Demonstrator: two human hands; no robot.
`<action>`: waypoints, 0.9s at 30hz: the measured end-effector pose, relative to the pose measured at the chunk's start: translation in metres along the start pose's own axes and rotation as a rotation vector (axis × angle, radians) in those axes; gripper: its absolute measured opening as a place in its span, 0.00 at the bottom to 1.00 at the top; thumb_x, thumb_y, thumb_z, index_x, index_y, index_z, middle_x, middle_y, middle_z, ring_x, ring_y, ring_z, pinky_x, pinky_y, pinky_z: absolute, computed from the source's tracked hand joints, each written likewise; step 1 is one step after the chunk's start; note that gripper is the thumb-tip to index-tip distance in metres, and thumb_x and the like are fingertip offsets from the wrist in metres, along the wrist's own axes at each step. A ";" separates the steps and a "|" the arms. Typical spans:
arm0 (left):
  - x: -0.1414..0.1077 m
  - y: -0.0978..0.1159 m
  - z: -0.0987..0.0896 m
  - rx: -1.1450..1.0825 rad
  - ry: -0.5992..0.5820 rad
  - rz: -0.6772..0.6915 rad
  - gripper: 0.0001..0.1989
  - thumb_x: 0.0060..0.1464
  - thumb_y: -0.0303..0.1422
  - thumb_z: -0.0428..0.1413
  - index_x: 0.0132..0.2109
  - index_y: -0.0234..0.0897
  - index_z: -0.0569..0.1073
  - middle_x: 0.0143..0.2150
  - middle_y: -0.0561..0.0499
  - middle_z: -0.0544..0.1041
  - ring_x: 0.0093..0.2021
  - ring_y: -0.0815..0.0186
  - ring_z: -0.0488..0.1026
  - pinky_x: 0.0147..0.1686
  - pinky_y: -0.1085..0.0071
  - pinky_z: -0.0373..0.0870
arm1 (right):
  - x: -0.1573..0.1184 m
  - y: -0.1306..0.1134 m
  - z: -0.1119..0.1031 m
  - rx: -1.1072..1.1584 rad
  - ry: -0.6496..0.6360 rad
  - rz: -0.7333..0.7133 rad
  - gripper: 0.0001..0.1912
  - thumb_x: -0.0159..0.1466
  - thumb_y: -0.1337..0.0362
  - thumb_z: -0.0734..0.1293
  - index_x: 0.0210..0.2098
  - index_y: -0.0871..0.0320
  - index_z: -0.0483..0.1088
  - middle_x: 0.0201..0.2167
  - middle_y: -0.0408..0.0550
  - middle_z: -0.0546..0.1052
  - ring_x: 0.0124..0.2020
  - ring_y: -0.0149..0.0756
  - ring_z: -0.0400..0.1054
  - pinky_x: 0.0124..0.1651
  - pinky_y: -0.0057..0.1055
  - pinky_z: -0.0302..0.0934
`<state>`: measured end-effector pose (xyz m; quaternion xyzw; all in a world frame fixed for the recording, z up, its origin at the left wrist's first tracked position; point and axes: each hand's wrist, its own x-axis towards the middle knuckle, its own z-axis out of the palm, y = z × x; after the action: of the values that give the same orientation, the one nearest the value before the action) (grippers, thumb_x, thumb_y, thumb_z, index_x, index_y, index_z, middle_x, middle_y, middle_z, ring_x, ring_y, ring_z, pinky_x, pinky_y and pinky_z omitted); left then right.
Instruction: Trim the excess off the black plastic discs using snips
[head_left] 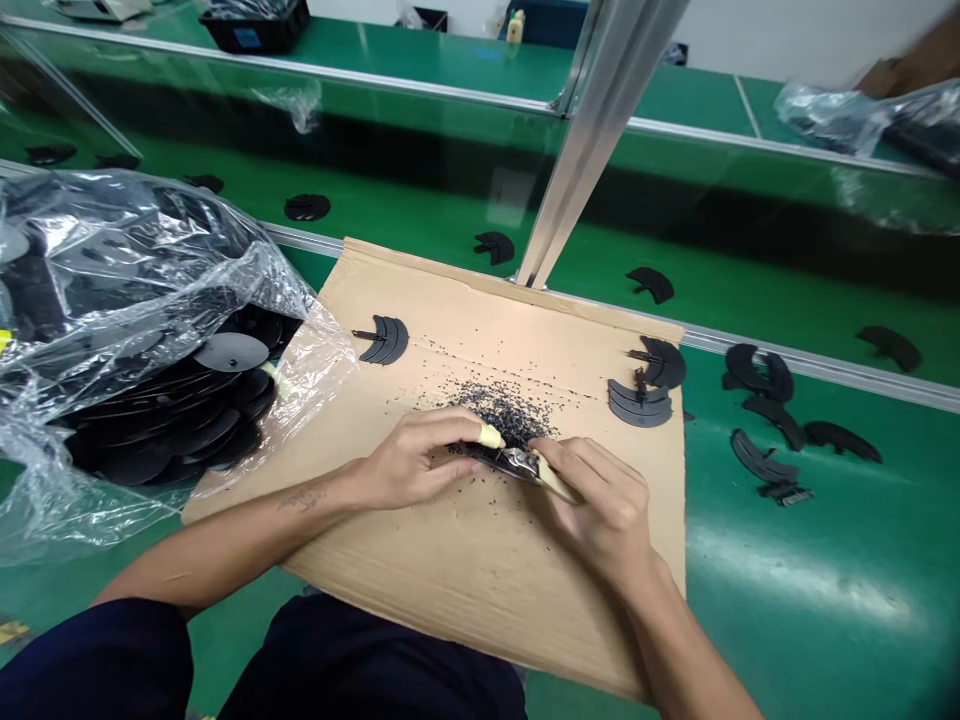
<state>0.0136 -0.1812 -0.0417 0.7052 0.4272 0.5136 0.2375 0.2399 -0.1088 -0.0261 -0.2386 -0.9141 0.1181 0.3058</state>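
Note:
My left hand (pixel 411 462) grips a dark plastic part (pixel 480 456), and one of its fingertips is wrapped in beige tape. My right hand (pixel 600 505) is shut on a small metal-bladed trimming knife (pixel 523 463) with a beige-wrapped handle, its blade against that part. Both hands rest above a flattened cardboard sheet (pixel 480 340). A heap of black shavings (pixel 502 411) lies just beyond my fingers. Several black arc-shaped parts (pixel 385 340) lie on the cardboard, some stacked at its right side (pixel 640 403).
A clear plastic bag (pixel 112 250) of black discs slumps at left against the cardboard. Further black arc-shaped parts (pixel 763 372) lie on the green workbench (pixel 795 560). An aluminium upright (pixel 600 130) and rail (pixel 810 360) stand beyond the cardboard.

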 end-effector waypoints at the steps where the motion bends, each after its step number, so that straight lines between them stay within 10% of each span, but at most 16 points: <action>1: 0.000 0.001 0.000 0.010 0.006 -0.014 0.10 0.61 0.27 0.59 0.50 0.34 0.75 0.39 0.45 0.80 0.40 0.65 0.77 0.38 0.69 0.77 | 0.001 0.000 0.001 0.014 0.006 0.011 0.10 0.69 0.70 0.63 0.46 0.57 0.75 0.28 0.47 0.77 0.28 0.33 0.69 0.31 0.32 0.63; 8: 0.000 0.007 0.001 0.013 -0.029 -0.043 0.13 0.60 0.28 0.58 0.52 0.34 0.74 0.37 0.47 0.77 0.37 0.66 0.73 0.36 0.69 0.73 | 0.004 0.005 0.003 -0.118 0.000 -0.004 0.12 0.69 0.70 0.62 0.47 0.56 0.74 0.29 0.47 0.76 0.30 0.35 0.66 0.31 0.33 0.59; 18: 0.003 -0.006 -0.002 -0.352 0.072 -0.449 0.16 0.61 0.44 0.59 0.39 0.32 0.77 0.35 0.47 0.79 0.36 0.64 0.76 0.36 0.70 0.76 | 0.001 0.021 0.008 -0.103 -0.016 0.213 0.14 0.70 0.56 0.62 0.49 0.57 0.71 0.35 0.52 0.76 0.35 0.42 0.67 0.36 0.36 0.60; 27: 0.013 -0.003 -0.013 -0.105 0.001 -0.369 0.23 0.69 0.46 0.47 0.46 0.33 0.79 0.43 0.43 0.81 0.45 0.60 0.78 0.48 0.63 0.76 | -0.004 0.026 0.011 -0.489 -0.099 0.263 0.14 0.71 0.60 0.57 0.43 0.60 0.71 0.37 0.56 0.75 0.38 0.47 0.64 0.39 0.40 0.56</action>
<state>0.0014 -0.1700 -0.0329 0.6013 0.5218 0.4834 0.3640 0.2452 -0.0889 -0.0466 -0.4158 -0.8905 -0.0558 0.1761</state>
